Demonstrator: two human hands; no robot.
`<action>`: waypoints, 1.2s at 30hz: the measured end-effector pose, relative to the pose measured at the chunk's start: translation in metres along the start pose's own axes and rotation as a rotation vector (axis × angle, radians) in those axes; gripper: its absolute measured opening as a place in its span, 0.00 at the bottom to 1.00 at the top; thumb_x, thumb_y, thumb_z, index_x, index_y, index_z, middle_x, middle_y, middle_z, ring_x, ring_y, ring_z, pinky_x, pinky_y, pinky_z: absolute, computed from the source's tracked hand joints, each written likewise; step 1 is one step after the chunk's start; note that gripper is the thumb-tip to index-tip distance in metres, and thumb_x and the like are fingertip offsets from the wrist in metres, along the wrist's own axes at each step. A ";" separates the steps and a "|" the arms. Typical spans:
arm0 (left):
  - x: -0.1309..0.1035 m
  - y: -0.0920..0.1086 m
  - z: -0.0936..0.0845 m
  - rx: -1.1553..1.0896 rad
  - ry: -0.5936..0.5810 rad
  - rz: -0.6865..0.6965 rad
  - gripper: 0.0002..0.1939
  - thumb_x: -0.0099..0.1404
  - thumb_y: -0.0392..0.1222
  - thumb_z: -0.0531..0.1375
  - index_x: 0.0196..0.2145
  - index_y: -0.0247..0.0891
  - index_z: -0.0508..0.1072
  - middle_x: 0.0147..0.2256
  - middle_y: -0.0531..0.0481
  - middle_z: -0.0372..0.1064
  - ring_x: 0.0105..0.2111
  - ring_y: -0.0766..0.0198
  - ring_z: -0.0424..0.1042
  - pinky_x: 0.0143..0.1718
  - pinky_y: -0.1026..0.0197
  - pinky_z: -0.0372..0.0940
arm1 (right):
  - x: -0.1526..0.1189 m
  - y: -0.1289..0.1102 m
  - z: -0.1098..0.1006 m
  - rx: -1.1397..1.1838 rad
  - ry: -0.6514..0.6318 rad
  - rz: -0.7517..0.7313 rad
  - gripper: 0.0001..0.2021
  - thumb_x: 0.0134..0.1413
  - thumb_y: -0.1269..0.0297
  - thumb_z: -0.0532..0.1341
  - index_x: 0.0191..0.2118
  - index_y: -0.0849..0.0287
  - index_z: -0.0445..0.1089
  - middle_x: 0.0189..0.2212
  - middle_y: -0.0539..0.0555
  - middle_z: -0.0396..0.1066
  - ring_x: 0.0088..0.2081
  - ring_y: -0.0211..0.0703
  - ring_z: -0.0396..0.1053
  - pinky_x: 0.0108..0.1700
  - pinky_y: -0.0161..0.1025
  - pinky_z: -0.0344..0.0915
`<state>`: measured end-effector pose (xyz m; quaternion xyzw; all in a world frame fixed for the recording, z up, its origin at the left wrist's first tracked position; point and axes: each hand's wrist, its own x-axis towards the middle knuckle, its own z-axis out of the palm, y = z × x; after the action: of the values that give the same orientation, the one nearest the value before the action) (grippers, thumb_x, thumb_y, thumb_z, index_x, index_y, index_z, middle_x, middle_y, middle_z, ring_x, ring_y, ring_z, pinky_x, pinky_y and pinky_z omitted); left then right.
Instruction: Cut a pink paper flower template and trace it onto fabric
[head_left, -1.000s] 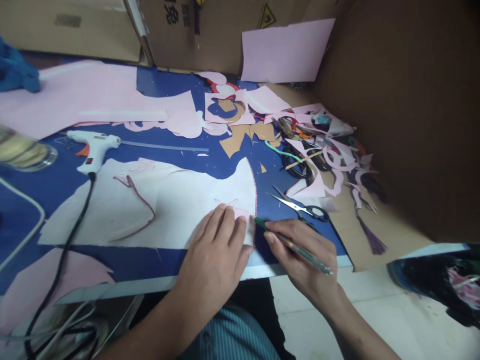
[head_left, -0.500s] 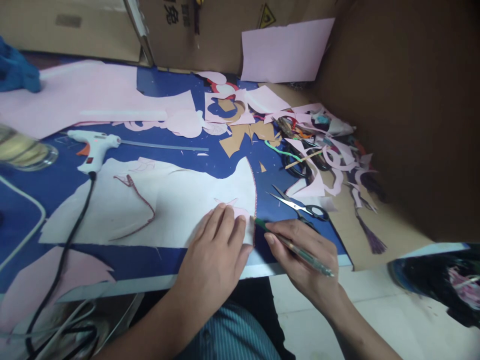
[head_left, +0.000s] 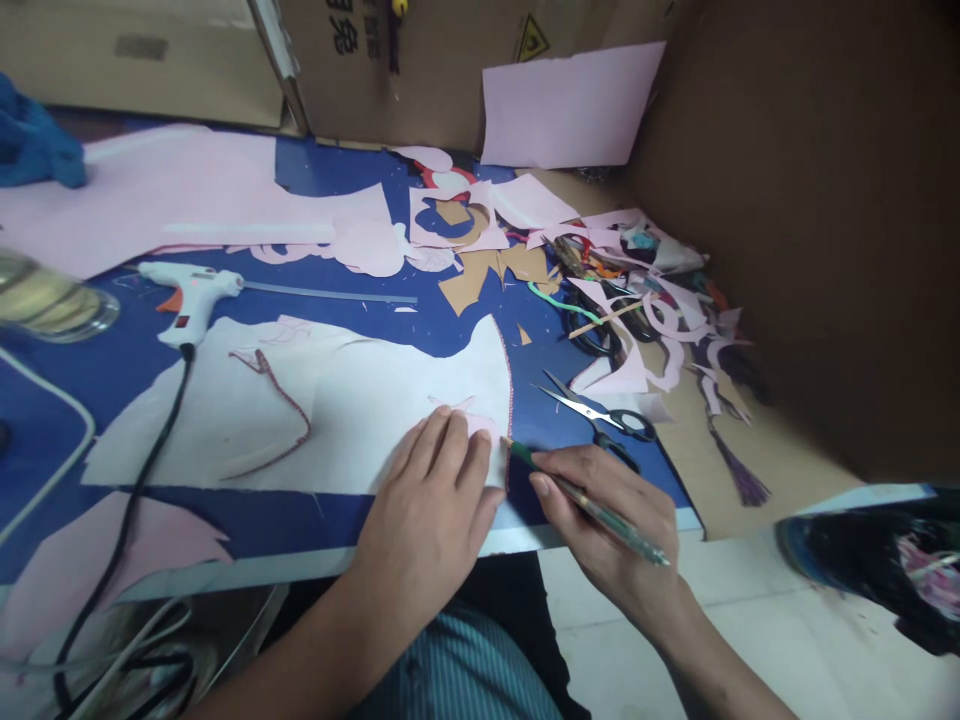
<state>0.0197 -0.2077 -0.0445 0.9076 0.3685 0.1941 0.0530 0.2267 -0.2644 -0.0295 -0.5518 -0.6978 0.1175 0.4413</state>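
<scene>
My left hand (head_left: 431, 500) lies flat on the right part of a white cloth (head_left: 367, 400), fingers stretched out. Under and beside its fingertips is a small pink piece (head_left: 484, 424). My right hand (head_left: 615, 510) is closed around a green pen (head_left: 619, 535), whose tip meets the cloth near its red-stitched right edge. A curved red stitched line (head_left: 289, 395) runs over the cloth's left part. Open scissors (head_left: 592, 410) with black handles lie just beyond my right hand.
A white glue gun (head_left: 191, 295) with a black cord lies at the left. Pink and brown scraps (head_left: 465, 275) are heaped behind the cloth and to the right. Cardboard (head_left: 795, 230) walls stand behind and at right. A glass jar (head_left: 52, 300) is at the far left.
The pen tip and my right hand have shifted very slightly downward. My left hand and the cloth look unchanged.
</scene>
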 end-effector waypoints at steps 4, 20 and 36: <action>0.000 0.000 0.001 -0.005 0.010 0.008 0.22 0.81 0.45 0.57 0.64 0.29 0.73 0.64 0.28 0.72 0.67 0.35 0.69 0.66 0.33 0.71 | 0.002 0.002 0.002 -0.002 0.014 0.002 0.12 0.69 0.75 0.68 0.52 0.53 0.80 0.41 0.55 0.84 0.38 0.46 0.82 0.41 0.42 0.80; -0.001 -0.001 0.001 0.002 0.003 0.006 0.22 0.80 0.46 0.57 0.65 0.31 0.72 0.64 0.28 0.71 0.68 0.35 0.69 0.67 0.34 0.70 | 0.003 0.001 0.003 -0.006 0.010 -0.011 0.12 0.69 0.74 0.68 0.52 0.52 0.80 0.41 0.55 0.84 0.39 0.47 0.82 0.42 0.43 0.80; -0.001 -0.001 0.002 0.007 0.011 0.010 0.23 0.81 0.45 0.57 0.66 0.29 0.71 0.64 0.28 0.71 0.68 0.34 0.68 0.67 0.34 0.70 | 0.002 0.003 0.003 -0.003 0.013 -0.021 0.13 0.68 0.76 0.69 0.53 0.54 0.78 0.43 0.54 0.83 0.41 0.44 0.82 0.45 0.40 0.78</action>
<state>0.0190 -0.2080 -0.0465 0.9085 0.3648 0.1982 0.0470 0.2264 -0.2607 -0.0321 -0.5457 -0.7010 0.1081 0.4463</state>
